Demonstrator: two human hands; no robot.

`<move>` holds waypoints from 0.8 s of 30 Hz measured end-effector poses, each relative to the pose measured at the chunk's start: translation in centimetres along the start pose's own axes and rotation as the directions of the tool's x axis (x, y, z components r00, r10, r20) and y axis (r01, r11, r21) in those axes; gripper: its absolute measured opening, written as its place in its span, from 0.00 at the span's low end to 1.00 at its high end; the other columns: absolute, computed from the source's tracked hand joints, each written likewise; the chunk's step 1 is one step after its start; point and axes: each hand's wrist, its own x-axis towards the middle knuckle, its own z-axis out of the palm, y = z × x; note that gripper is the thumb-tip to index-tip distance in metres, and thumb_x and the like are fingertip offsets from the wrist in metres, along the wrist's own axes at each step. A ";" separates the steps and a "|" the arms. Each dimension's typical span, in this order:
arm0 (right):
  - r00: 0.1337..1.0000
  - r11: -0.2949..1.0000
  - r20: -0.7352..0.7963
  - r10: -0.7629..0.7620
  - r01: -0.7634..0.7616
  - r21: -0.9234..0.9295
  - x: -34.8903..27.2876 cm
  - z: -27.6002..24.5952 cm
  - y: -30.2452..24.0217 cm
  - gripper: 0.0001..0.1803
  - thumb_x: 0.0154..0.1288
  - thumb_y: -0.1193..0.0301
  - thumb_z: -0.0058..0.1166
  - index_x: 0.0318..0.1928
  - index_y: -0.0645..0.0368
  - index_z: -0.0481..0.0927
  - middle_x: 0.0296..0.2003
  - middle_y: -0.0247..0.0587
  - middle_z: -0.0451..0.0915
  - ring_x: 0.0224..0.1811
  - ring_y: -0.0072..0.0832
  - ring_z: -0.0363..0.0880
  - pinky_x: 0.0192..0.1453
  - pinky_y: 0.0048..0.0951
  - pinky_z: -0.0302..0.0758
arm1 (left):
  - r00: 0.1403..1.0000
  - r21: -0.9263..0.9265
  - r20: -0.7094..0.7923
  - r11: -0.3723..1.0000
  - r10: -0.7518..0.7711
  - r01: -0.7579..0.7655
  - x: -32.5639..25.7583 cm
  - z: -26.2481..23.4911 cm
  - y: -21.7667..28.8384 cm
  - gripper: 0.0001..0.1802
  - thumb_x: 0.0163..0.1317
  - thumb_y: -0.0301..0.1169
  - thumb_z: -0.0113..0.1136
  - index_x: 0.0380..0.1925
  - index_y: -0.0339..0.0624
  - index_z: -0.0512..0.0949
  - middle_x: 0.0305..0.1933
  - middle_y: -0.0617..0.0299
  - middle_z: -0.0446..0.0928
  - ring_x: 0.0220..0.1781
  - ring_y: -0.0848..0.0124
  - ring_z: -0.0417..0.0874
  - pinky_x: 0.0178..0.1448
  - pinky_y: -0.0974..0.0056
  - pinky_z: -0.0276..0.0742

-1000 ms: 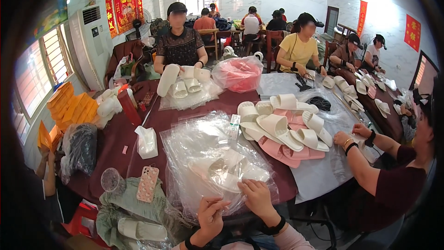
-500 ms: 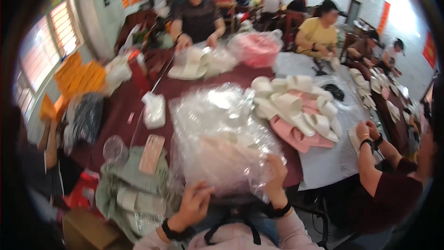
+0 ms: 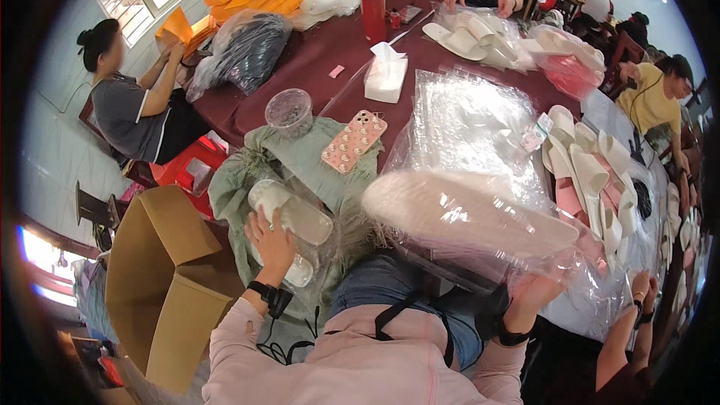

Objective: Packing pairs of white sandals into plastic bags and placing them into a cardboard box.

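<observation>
One grip, the right hand (image 3: 535, 296), is clutching a bagged pale slipper (image 3: 465, 206) at the near side of the table (image 3: 307, 82), beside flat clear bags (image 3: 480, 120). Splayed, the left hand (image 3: 271, 249) is touching bagged white slippers (image 3: 296, 215) lying on green cloth (image 3: 296, 151) near a phone (image 3: 354, 142).

Left grip (image 3: 271, 246): 8 o'clock, spread over bagged white slippers (image 3: 306, 221).
Right grip (image 3: 536, 290): 4 o'clock, holding a bagged pale slipper (image 3: 465, 206), blurred.
Slipper pile (image 3: 589, 176): 3 o'clock, on the bench (image 3: 307, 67).
Cardboard box (image 3: 184, 322): 8 o'clock, open, beside green cloth (image 3: 289, 154).
</observation>
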 end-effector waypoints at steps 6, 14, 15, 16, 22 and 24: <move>0.744 0.849 0.449 -0.495 0.524 0.068 -0.2 3.5 -13.6 0.19 0.64 0.68 0.50 0.54 0.64 0.74 0.51 0.49 0.76 0.51 0.46 0.75 0.59 0.50 0.67 | 0.898 0.291 -0.311 0.869 -0.311 0.401 -1.5 5.9 -9.5 0.22 0.59 0.34 0.55 0.56 0.53 0.73 0.75 0.49 0.52 0.72 0.43 0.56 0.73 0.46 0.51; 0.749 0.237 0.530 -0.399 -0.474 0.848 -9.3 16.0 -23.5 0.19 0.53 0.77 0.53 0.47 0.60 0.69 0.44 0.42 0.71 0.49 0.33 0.71 0.55 0.34 0.67 | 0.877 -0.004 0.110 0.882 -0.468 0.471 -1.3 6.3 -16.0 0.25 0.59 0.35 0.52 0.58 0.44 0.69 0.59 0.51 0.73 0.57 0.59 0.76 0.62 0.58 0.69; 0.689 0.347 0.216 -0.692 0.056 0.936 -9.6 18.1 -22.8 0.19 0.54 0.76 0.54 0.48 0.58 0.69 0.48 0.46 0.71 0.53 0.41 0.70 0.59 0.40 0.66 | 0.880 -0.007 0.105 0.885 -0.463 0.466 -1.1 6.3 -17.3 0.25 0.59 0.35 0.52 0.58 0.44 0.69 0.59 0.51 0.73 0.57 0.59 0.76 0.62 0.58 0.69; 0.508 0.477 0.352 -0.786 0.137 0.868 -9.6 17.8 -23.5 0.19 0.56 0.75 0.55 0.50 0.57 0.70 0.50 0.46 0.70 0.56 0.44 0.69 0.61 0.44 0.64 | 0.864 -0.101 0.028 0.859 -0.502 0.502 -1.3 5.9 -19.0 0.29 0.57 0.31 0.51 0.61 0.40 0.65 0.62 0.49 0.69 0.60 0.57 0.72 0.65 0.58 0.66; 0.149 0.596 0.622 -0.768 0.521 0.611 -11.0 17.3 -20.1 0.24 0.62 0.66 0.56 0.59 0.50 0.70 0.57 0.45 0.69 0.64 0.44 0.65 0.66 0.50 0.60 | 0.742 -0.408 -0.105 0.709 -0.662 0.575 -0.7 3.1 -19.7 0.43 0.49 0.14 0.44 0.70 0.30 0.47 0.73 0.39 0.52 0.74 0.49 0.54 0.75 0.58 0.52; 0.098 0.573 0.634 -0.767 0.549 0.608 -11.0 17.1 -19.6 0.25 0.63 0.65 0.56 0.60 0.50 0.70 0.57 0.45 0.70 0.65 0.44 0.64 0.68 0.50 0.60 | 0.724 -0.429 -0.160 0.708 -0.671 0.561 -1.7 3.9 -20.5 0.44 0.49 0.14 0.42 0.71 0.32 0.46 0.73 0.39 0.51 0.74 0.49 0.53 0.76 0.58 0.51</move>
